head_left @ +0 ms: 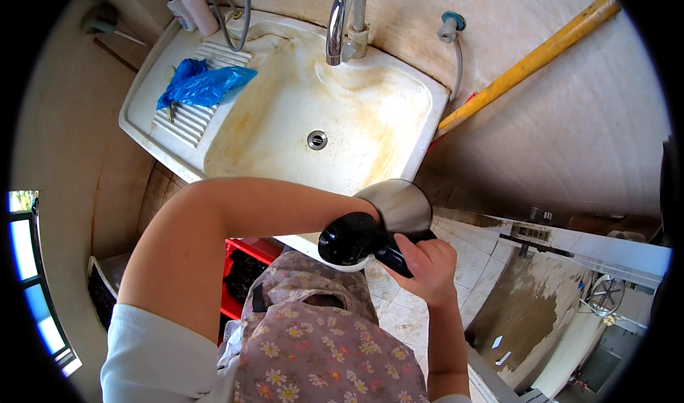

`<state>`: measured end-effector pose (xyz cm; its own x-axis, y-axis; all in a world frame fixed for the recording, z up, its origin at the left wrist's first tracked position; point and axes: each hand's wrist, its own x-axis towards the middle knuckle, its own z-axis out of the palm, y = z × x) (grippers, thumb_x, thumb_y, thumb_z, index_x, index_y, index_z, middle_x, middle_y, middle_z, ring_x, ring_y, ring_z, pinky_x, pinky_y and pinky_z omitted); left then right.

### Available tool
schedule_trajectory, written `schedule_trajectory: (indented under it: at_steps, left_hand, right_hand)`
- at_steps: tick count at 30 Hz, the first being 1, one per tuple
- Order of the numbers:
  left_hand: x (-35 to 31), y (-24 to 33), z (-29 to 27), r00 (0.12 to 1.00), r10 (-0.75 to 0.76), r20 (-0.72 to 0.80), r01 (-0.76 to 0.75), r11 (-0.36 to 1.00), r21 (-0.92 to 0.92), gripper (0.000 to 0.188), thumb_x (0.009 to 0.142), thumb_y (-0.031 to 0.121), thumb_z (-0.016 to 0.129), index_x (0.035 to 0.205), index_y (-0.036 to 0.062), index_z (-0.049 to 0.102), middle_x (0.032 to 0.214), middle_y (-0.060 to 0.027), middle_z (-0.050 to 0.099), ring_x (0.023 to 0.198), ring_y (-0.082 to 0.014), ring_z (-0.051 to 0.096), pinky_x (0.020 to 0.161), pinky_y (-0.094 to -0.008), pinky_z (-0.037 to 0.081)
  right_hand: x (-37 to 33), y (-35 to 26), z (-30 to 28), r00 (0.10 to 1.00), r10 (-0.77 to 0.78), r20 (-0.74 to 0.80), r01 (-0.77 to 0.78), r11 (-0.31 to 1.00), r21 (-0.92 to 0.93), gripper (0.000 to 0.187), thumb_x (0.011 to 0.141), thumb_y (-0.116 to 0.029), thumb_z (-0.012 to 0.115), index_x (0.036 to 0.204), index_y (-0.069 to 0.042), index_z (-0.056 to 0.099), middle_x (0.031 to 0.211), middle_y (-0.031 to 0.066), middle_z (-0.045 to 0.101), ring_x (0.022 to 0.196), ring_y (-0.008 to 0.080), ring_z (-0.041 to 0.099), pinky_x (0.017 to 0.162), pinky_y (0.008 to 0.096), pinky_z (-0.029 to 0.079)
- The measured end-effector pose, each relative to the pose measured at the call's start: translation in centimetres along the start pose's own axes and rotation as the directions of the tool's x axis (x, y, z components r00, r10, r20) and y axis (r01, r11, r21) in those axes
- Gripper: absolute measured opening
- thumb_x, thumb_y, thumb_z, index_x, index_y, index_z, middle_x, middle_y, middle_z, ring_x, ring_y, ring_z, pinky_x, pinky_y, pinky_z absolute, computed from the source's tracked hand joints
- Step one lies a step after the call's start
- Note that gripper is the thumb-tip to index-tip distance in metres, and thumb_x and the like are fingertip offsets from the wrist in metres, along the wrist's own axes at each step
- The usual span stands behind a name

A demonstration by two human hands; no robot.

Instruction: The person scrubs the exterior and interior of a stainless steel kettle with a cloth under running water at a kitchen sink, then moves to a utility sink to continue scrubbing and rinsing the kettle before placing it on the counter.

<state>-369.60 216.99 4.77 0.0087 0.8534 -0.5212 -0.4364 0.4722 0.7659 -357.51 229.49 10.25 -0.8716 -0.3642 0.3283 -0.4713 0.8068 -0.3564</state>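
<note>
By the front right edge of the white, brown-stained sink (278,143), I hold a steel electric kettle (400,205) with a black lid (348,238) swung open. My right hand (431,264) is closed around its black handle (393,255). My left arm (285,205) crosses in front of the sink, and its wrist goes in at the kettle's mouth beside the raised lid. The left fingers are hidden there, so whether they hold anything does not show. The kettle is tilted.
A crumpled blue plastic bag (203,86) lies on the ribbed drainboard. Above the basin curves a chrome faucet (347,22). Pump bottles (199,9) stand at the back left. A yellow pole (531,57) leans right of the sink; a red crate (233,305) sits below.
</note>
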Motion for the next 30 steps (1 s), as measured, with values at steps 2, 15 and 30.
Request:
schedule_trajectory:
  at_steps: [2, 15, 30]
  left_hand:
    - [-0.3, 0.0, -0.1, 1.0, 0.015, -0.002, -0.015, 0.995, -0.094, 0.01, 0.066, 0.009, 0.065, 0.062, 0.0003, 0.061, 0.057, -0.0079, 0.055, 0.052, -0.0173, 0.05, 0.047, -0.0339, 0.039]
    - [-0.1, 2.5, 1.3, 0.998, 0.052, 0.027, -0.055, 0.992, 0.116, 0.014, 0.067, 0.009, 0.062, 0.065, -0.0044, 0.06, 0.056, -0.0122, 0.054, 0.054, -0.0226, 0.057, 0.051, -0.0377, 0.045]
    - [-6.5, 10.2, 2.0, 0.973, 0.224, 0.049, -0.214, 0.811, 0.544, 0.016, 0.07, 0.012, 0.057, 0.066, -0.0035, 0.059, 0.058, -0.0145, 0.056, 0.056, -0.0267, 0.057, 0.052, -0.0392, 0.044]
  right_hand:
    - [-1.0, 0.1, 0.4, 0.994, 0.089, -0.068, -0.086, 0.995, 0.042, 0.047, 0.054, -0.02, 0.083, 0.094, -0.005, 0.065, 0.065, 0.006, 0.059, 0.055, 0.0211, 0.055, 0.05, 0.0315, 0.042]
    - [-4.8, 1.1, 0.4, 0.868, 0.276, -0.413, -0.27, 0.96, 0.073, 0.041, 0.052, -0.033, 0.076, 0.079, -0.005, 0.066, 0.058, 0.0073, 0.054, 0.051, 0.0248, 0.052, 0.051, 0.0323, 0.042]
    - [-7.6, 2.2, -0.5, 0.815, 0.331, -0.475, -0.316, 0.942, 0.115, 0.052, 0.065, -0.024, 0.074, 0.105, 0.001, 0.051, 0.101, 0.0144, 0.055, 0.09, 0.0278, 0.057, 0.078, 0.0367, 0.049]
